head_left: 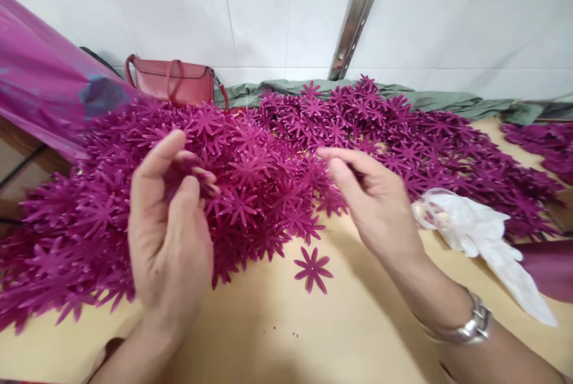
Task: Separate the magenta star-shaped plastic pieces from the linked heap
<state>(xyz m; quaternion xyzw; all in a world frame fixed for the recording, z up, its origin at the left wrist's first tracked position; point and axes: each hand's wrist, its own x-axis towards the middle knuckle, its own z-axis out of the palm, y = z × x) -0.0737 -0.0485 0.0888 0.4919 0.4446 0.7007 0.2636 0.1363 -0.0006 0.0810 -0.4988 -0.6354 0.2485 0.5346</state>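
Observation:
Over the left part of a heap of magenta flower-shaped petal pieces (242, 205), my left hand (172, 234) is raised with its fingers loosely curved and thumb and forefinger apart. Dark magenta shows in the gap between them; whether any of it lies in the hand is unclear. My right hand (380, 205) hovers at the heap's front edge, thumb and forefinger brought together in a pinch. Whatever may be between those fingertips is too small to make out. One single flower piece (313, 270) lies flat on the table between the hands.
Crumpled white gloves or film (474, 223) lie right of my right hand on the pale table (250, 324). Behind the heap are a red handbag (174, 82), green cloth (430, 100) and a metal bracket (358, 20) against the tiled wall. Pink plastic sheeting (49, 73) hangs at left.

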